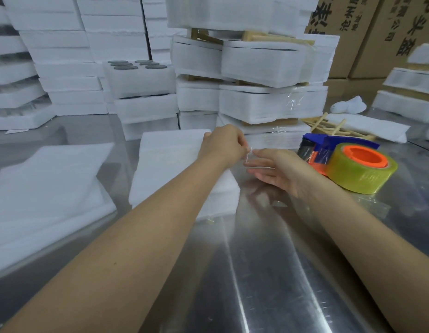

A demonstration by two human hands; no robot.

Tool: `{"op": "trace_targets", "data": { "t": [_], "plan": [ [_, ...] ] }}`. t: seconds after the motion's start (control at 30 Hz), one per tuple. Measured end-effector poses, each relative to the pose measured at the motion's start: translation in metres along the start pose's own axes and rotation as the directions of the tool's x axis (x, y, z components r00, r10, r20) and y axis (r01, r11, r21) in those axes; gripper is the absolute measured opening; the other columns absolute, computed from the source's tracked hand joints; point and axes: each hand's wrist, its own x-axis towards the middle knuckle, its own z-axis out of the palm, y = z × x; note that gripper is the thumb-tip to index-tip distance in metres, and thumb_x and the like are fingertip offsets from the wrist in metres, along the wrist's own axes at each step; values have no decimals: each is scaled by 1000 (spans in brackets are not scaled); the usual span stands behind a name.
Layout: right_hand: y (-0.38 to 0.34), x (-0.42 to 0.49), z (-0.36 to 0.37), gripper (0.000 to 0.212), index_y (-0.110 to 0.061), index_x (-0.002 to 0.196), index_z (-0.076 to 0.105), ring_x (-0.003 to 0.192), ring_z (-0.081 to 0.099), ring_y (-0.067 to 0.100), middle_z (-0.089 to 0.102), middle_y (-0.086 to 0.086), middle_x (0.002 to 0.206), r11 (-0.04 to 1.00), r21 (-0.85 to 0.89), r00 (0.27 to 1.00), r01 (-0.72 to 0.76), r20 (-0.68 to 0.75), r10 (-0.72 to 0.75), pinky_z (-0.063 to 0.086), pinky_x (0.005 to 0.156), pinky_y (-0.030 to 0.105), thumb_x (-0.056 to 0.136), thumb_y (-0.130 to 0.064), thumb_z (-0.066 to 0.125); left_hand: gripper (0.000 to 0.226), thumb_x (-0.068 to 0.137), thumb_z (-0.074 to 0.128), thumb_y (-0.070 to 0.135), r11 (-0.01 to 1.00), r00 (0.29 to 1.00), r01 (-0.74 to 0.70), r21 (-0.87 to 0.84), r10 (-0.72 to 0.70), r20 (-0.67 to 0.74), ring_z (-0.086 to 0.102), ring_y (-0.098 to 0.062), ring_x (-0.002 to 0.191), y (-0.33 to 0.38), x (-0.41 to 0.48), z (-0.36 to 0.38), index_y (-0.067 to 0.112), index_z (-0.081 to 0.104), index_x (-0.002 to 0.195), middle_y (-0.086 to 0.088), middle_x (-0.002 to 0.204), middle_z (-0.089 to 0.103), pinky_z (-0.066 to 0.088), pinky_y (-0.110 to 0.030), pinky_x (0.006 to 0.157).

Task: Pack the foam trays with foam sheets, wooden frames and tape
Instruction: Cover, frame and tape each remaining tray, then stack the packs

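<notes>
Left hand (pixel 223 143) pinches clear tape scrap (pixel 249 152); right hand (pixel 278 169) flat beside

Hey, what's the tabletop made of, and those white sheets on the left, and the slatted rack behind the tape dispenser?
Tabletop: looks like bare metal, probably stainless steel; glossy, with streaked reflections. White sheets: foam, it seems; matte, soft fuzzy edges. Slatted rack: likely pale unfinished wood, by its tan colour; grain too small to see.

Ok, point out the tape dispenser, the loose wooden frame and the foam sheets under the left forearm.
tape dispenser (pixel 359 176): head view, side of the yellowish tape roll.
wooden frame (pixel 340 127): head view, on a raised slat.
foam sheets (pixel 170 164): head view, bare top of the stack.
</notes>
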Motion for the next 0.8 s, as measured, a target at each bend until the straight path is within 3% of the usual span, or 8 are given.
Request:
{"op": "trace_targets", "data": {
  "t": [0.1, 0.2, 0.4, 0.5, 0.6, 0.67, 0.73, 0.8],
  "plan": [
    [5, 1, 9, 21, -15, 104, 64, 76, 73, 17, 70, 5, 102, 989, -117, 992, 94, -76, -103, 56, 61, 20, 89, -28, 67, 7, 86, 65, 22, 1000, 1000, 14, 4, -14, -4, 62, -17, 101, -1, 0, 0, 24, 69, 80, 3, 89, 73, 42, -34, 99],
    [4, 1, 10, 23, -18, 105, 62, 78, 72, 19, 70, 5, 102, 986, -140, 988, 92, -112, -108, 52, 65, 25, 90, -36, 64, 7, 87, 64, 25, 1000, 1000, 23, 2, -23, -9, 61, -19, 103, -2, 1, 2, 24, 68, 81, 1, 91, 73, 43, -34, 98],
    [6, 1, 9, 34, -6, 120, 57, 56, 64, 9, 68, 6, 77, 989, -101, 991, 105, -68, -113, 48, 49, 14, 88, -8, 67, 4, 84, 67, 22, 1000, 1000, 13, 26, -13, -13, 62, -18, 100, -1, 0, 1, 23, 71, 82, 2, 90, 73, 42, -33, 99],
    [8, 4, 10, 31, -11, 113, 53, 54, 60, 8, 68, 5, 75, 973, -208, 987, 98, -106, -122, 43, 45, 14, 86, -7, 68, 11, 86, 67, 25, 996, 999, 24, 82, -22, -24, 60, -23, 105, -1, 2, 2, 17, 70, 92, -3, 99, 71, 42, -34, 97],
    [12, 7, 14, 37, -13, 107, 46, 52, 54, 9, 66, 4, 68, 928, -359, 984, 102, -98, -146, 38, 40, 14, 83, -6, 72, 19, 92, 56, 24, 995, 997, 67, 70, -63, -55, 55, -37, 108, -1, 4, 3, 5, 55, 92, -18, 110, 64, 48, -40, 90],
    [13, 10, 19, 39, -14, 105, 44, 54, 53, 12, 64, 5, 69, 868, -485, 982, 106, -88, -170, 40, 45, 19, 80, -9, 74, 18, 95, 48, 19, 997, 994, 71, 18, -69, -89, 56, -37, 110, 0, 5, 4, 3, 54, 99, -21, 114, 62, 49, -42, 90],
    [13, 13, 27, 42, -15, 104, 44, 68, 56, 20, 66, 11, 86, 770, -628, 977, 110, -74, -200, 43, 60, 26, 77, -14, 76, 31, 96, 44, 15, 994, 986, 56, -91, -69, -149, 57, -33, 111, -1, 6, 3, -1, 54, 121, -19, 121, 60, 49, -40, 93],
    [14, 12, 38, 41, -14, 104, 43, 82, 57, 22, 65, 14, 104, 662, -737, 970, 140, -31, -240, 45, 70, 30, 78, -18, 74, 36, 95, 41, 9, 973, 971, 19, -228, -72, -227, 59, -28, 107, -1, 6, 1, 3, 53, 129, -16, 118, 62, 48, -31, 90]
  ]
}}
